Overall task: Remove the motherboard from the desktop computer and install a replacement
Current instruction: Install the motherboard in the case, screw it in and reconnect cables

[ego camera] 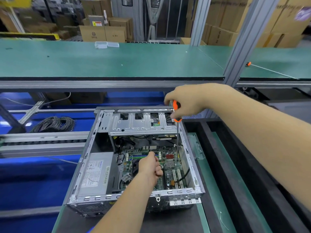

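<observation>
An open desktop computer case (170, 192) lies in front of me with its green motherboard (170, 163) exposed inside. My right hand (186, 100) grips the orange-and-black handle of a long screwdriver (177, 115) held upright. Its thin shaft runs down to the board's right side, near a silver heatsink (170, 163). My left hand (149, 165) is inside the case over the middle of the motherboard, fingers curled; whether they hold anything is hidden. A grey power supply (96, 174) fills the case's left side and a metal drive cage (143, 121) spans the far end.
A green-topped bench (117, 61) runs across behind the case, carrying a clear plastic box (106, 44) and a second orange-tipped tool (248, 64). A coil of grey cable (53, 123) lies at the left on blue flooring. Black foam trays (235, 165) flank the right side.
</observation>
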